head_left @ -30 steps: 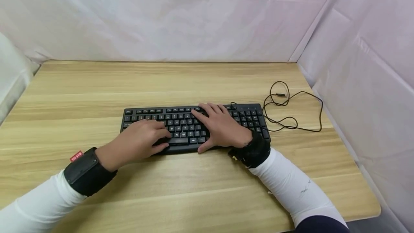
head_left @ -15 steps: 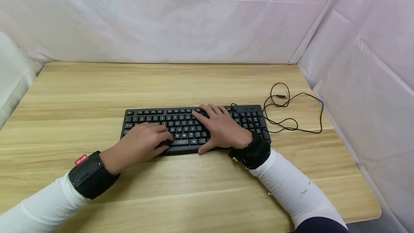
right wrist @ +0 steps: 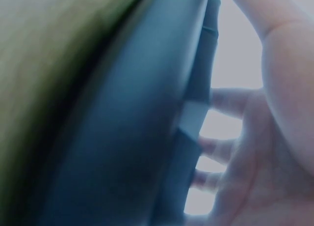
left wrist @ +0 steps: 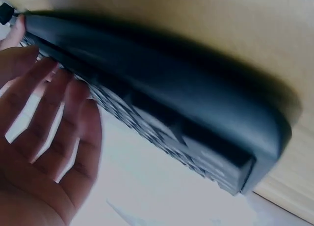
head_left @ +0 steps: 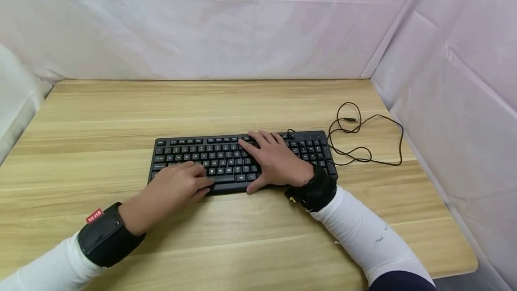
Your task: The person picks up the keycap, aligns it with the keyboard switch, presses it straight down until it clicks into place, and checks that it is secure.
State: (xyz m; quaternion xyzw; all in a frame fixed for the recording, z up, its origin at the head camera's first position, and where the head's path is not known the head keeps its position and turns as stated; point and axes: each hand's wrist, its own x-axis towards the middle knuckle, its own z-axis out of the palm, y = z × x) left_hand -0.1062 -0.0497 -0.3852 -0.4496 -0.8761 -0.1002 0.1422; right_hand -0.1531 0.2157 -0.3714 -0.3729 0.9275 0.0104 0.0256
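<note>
A black computer keyboard (head_left: 228, 155) lies flat near the middle of the wooden table. My left hand (head_left: 171, 188) rests over its lower left keys with bent, loose fingers; the thumb is by the space bar. In the left wrist view, the fingertips of that hand (left wrist: 54, 123) touch the keys along the keyboard's front side (left wrist: 162, 88). My right hand (head_left: 276, 161) lies spread across the keys right of centre, its thumb at the front edge. The right wrist view shows this hand (right wrist: 265, 152) with fingers apart, against the keyboard (right wrist: 122, 118). Each palm hides keys.
A thin black cable (head_left: 367, 160) crosses the number pad and loops on the table to the right, its plug (head_left: 349, 119) lying among the loops. White cloth (head_left: 210, 35) hangs behind the wooden table (head_left: 226, 241) and along its sides.
My left hand has shifted slightly toward the table's front, uncovering some keys on the left, and its thumb now lies nearer the space bar. The right hand stays in place.
</note>
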